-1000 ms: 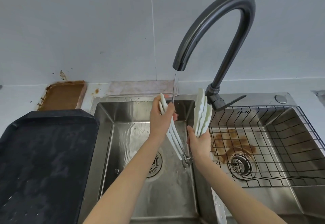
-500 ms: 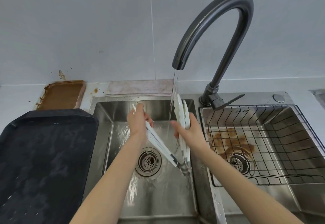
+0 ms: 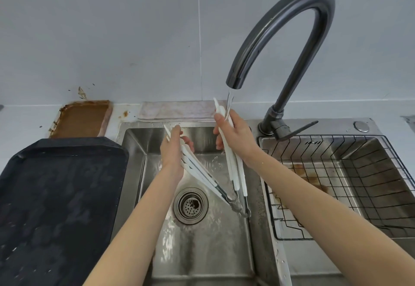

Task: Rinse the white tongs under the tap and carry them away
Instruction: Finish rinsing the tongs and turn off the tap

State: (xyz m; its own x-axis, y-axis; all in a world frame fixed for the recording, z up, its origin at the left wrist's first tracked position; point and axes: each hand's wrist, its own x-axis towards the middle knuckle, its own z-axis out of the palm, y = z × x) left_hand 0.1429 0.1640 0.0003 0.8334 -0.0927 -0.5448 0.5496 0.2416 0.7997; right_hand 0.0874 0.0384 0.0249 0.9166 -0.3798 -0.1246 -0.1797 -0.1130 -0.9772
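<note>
- Far left on the counter [image 3: 13, 117], a dark tray [image 3: 60, 207] lies flat and wet-looking, with a brown-stained tray [image 3: 83, 117] behind it by the wall. Neither belongs to this job as far as I can judge.
- Moving right into the left basin [image 3: 202, 252]: my left hand [image 3: 173, 153] is up over it, fingers [image 3: 187, 142] curled around one white arm of the tongs [image 3: 202, 173], a closed grip near the tip end.
- The white tongs are spread in a V above the drain [image 3: 190, 206], the two sides meeting at the metal hinge low in the basin, to the right of the drain. It may be more than one pair bundled together; I cannot tell from here.
- Next across, my right hand [image 3: 235, 137] is wrapped shut around the other white arm, holding it nearly upright so its tip sits under the spout.
- The tap [image 3: 285, 38] is on, and the stream [image 3: 229, 101] lands on the top of that right-hand arm and my fingers.
- Far right, the second basin holds a wire rack [image 3: 336, 184] with a brown stain beneath it; nothing is in it.
- My read on progress: rinsing is mid-way. The right arm of the tongs is getting water now; the left arm sits clear of the stream. Left to do: finish the rinse, lift them out of the sink and carry them off.
</note>
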